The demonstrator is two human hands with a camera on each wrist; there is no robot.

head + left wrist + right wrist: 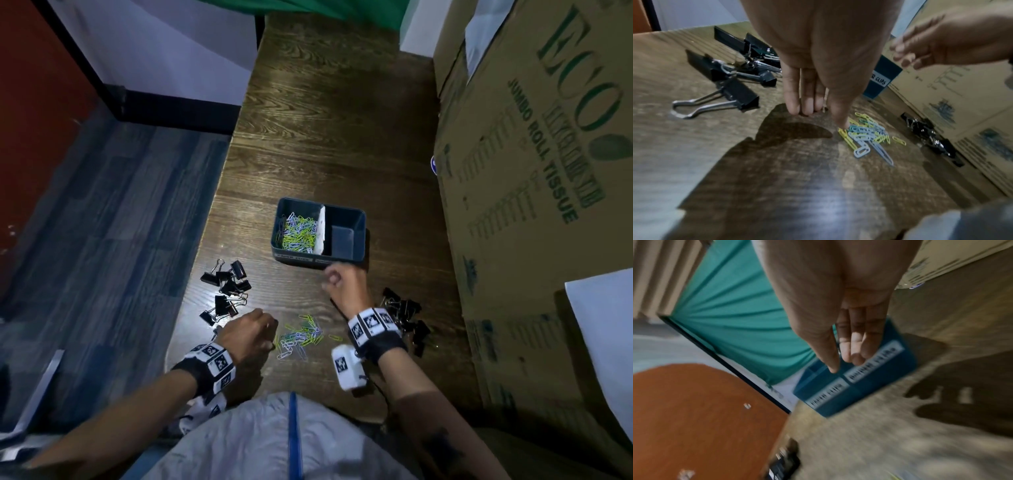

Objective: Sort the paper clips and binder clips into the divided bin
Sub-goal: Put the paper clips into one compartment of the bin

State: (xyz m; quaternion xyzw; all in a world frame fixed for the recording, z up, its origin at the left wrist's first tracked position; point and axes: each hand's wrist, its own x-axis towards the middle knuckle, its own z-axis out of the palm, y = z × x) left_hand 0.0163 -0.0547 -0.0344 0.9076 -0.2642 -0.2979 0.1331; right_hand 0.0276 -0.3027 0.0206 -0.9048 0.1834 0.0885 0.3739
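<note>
Blur over right hand [846, 331], fingers seemingly loose and empty before dark blue divided plastic bin [352, 219]; left hand [251, 330], fingers straight and together, beside loose coloured paper clips [301, 337].

Motion blur smears the right wrist view, so the white labels on the blue plastic divided bin [855, 386] cannot be read there. The left hand [818, 65] covers part of the bin's label, leaving only "R CLIPS". Whether the right hand [344, 284] holds anything cannot be told.
</note>
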